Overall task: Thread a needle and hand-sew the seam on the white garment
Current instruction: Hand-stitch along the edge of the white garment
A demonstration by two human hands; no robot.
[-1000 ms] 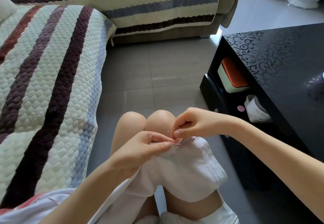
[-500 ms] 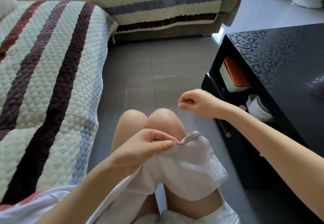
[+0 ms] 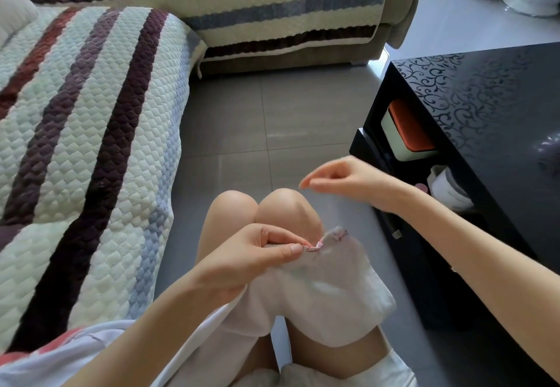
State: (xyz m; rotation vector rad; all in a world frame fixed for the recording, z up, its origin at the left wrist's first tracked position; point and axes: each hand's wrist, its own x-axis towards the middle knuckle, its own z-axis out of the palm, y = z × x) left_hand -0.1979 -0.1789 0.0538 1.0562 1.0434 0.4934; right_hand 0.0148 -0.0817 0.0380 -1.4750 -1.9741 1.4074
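Two hands sit apart. The left hand [image 3: 242, 262] pinches the pink-stitched seam edge [image 3: 325, 239] of the soft white cloth garment [image 3: 327, 292] draped over the lap. The edge runs rightward from that pinch. The right hand [image 3: 342, 180] hovers above and beyond it, fingertips drawn together. It is too blurred to tell whether it holds a needle, and no thread shows. A glossy black table [image 3: 485, 114] crowds the right side, with open grey tiled floor [image 3: 272, 129] ahead.
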